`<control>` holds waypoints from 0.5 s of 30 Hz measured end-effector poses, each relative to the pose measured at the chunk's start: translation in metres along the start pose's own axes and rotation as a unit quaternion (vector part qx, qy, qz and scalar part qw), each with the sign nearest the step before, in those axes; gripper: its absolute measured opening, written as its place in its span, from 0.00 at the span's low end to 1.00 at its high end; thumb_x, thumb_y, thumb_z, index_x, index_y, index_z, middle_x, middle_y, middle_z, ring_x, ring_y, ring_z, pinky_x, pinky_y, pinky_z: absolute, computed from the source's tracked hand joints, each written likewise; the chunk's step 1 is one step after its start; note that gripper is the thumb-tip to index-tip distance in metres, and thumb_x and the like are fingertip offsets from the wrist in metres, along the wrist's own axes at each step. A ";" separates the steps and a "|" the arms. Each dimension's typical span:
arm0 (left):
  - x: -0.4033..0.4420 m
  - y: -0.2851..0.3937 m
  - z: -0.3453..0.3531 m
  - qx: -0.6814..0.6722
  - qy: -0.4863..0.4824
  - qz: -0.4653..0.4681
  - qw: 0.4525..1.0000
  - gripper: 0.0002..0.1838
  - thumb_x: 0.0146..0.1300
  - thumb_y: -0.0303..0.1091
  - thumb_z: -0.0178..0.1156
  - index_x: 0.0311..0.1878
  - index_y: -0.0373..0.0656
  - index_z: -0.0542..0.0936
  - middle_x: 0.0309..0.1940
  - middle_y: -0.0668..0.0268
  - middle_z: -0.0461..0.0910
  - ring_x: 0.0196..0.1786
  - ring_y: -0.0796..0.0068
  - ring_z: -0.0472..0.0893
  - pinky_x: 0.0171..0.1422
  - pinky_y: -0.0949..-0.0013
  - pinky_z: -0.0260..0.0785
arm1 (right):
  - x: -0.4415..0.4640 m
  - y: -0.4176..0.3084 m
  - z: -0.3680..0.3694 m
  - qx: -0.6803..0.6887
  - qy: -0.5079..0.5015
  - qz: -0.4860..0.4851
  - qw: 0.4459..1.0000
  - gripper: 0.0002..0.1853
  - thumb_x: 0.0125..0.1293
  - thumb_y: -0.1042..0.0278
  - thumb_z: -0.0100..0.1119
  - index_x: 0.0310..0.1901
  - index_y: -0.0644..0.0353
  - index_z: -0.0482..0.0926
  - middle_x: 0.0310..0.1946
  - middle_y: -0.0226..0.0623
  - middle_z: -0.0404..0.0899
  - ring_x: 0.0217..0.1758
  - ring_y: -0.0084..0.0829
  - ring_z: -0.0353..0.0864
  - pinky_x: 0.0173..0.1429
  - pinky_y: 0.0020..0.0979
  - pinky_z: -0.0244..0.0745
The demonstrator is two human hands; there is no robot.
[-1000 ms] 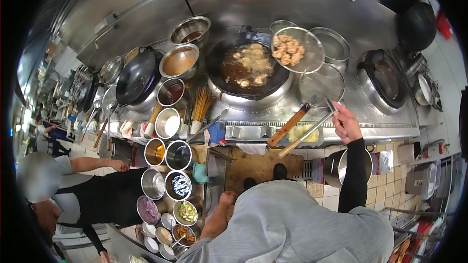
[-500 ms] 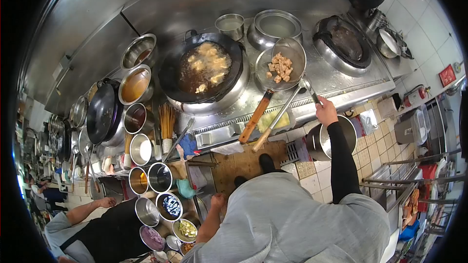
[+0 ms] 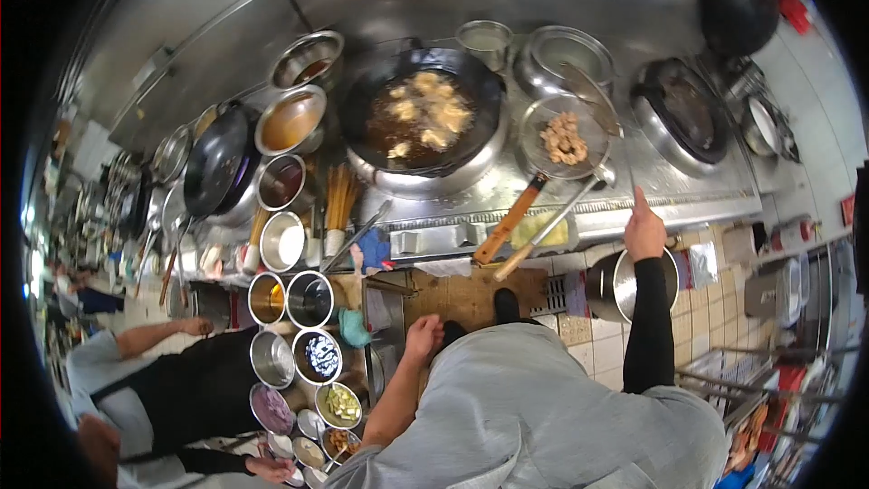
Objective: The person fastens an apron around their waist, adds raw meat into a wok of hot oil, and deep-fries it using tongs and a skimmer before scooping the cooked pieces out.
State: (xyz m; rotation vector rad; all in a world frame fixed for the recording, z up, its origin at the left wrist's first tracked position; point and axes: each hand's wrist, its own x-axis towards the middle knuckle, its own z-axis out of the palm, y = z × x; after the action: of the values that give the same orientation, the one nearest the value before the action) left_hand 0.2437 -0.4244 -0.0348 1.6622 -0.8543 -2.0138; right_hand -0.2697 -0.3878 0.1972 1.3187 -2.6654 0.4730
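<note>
My right hand (image 3: 644, 234) is closed round the thin handle of the metal skimmer (image 3: 594, 98), forefinger laid along it. The skimmer stands tipped nearly edge-on over the far right of the wooden-handled strainer (image 3: 533, 143); I cannot tell whether the two touch. The browned pieces (image 3: 565, 139) sit together in the strainer's mesh, to the right of the wok (image 3: 489, 118), where paler pieces (image 3: 433, 110) float in bubbling oil.

To handle this well, I judge the wrist should do the turning, with the forefinger steadying the shaft and the skimmer's rim low over the mesh, so nothing bounces onto the steel tabletop (image 3: 509, 179). A light tap would do; a hard knock could shift the strainer, since no hand of mine is on it. The ladle (image 3: 547, 231) lies just beside it (easy to catch with a careless elbow).

My left hand (image 3: 425, 337) is curled low, well away from the hot oil; I cannot tell whether that grip is fully closed.
</note>
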 end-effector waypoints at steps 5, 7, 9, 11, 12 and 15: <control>0.016 0.098 0.085 -0.079 -0.062 0.094 0.991 0.20 0.75 0.47 0.57 0.60 0.43 0.76 0.42 0.67 0.82 0.38 0.76 0.81 0.40 0.71 0.75 | 0.015 -0.042 -0.012 0.152 0.041 -0.052 0.986 0.26 0.70 0.74 0.52 0.70 0.56 0.70 0.34 0.59 0.82 0.35 0.58 0.82 0.41 0.51 0.74; 0.025 0.123 0.111 -0.062 -0.066 0.099 0.991 0.19 0.76 0.46 0.56 0.59 0.42 0.77 0.43 0.67 0.82 0.38 0.77 0.81 0.41 0.71 0.75 | 0.023 -0.068 -0.016 0.236 0.046 -0.089 0.967 0.25 0.70 0.74 0.52 0.69 0.58 0.72 0.35 0.60 0.81 0.35 0.54 0.83 0.41 0.45 0.74; 0.031 0.137 0.125 -0.005 -0.097 0.099 0.990 0.18 0.76 0.44 0.55 0.59 0.42 0.78 0.42 0.67 0.82 0.39 0.77 0.81 0.40 0.72 0.75 | 0.032 -0.107 -0.023 0.240 -0.016 -0.053 0.969 0.25 0.70 0.73 0.52 0.69 0.58 0.73 0.36 0.60 0.82 0.37 0.54 0.83 0.44 0.42 0.75; 0.031 0.144 0.137 0.032 -0.123 0.079 0.989 0.17 0.76 0.41 0.55 0.58 0.40 0.78 0.41 0.67 0.82 0.37 0.78 0.82 0.39 0.73 0.75 | 0.047 -0.127 -0.009 0.273 -0.011 -0.082 0.958 0.25 0.70 0.72 0.53 0.69 0.58 0.73 0.39 0.60 0.82 0.41 0.55 0.84 0.47 0.43 0.77; 0.029 0.144 0.142 0.028 -0.130 0.089 0.987 0.16 0.76 0.40 0.56 0.58 0.40 0.78 0.41 0.67 0.83 0.36 0.78 0.82 0.39 0.73 0.75 | 0.057 -0.132 0.015 0.288 0.009 -0.110 0.951 0.25 0.70 0.72 0.53 0.69 0.57 0.72 0.41 0.60 0.83 0.42 0.55 0.84 0.48 0.44 0.77; 0.018 0.134 0.154 0.001 -0.143 0.108 0.984 0.16 0.74 0.35 0.58 0.58 0.36 0.77 0.40 0.66 0.84 0.33 0.78 0.82 0.37 0.74 0.75 | 0.083 -0.156 0.060 0.265 0.036 -0.148 0.952 0.26 0.69 0.70 0.55 0.69 0.59 0.73 0.45 0.59 0.83 0.48 0.55 0.84 0.54 0.45 0.76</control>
State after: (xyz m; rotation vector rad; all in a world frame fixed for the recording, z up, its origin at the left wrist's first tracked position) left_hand 0.0791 -0.5032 0.0591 1.2356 -1.0817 -2.1250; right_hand -0.1952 -0.5585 0.1958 1.7541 -2.2983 1.2218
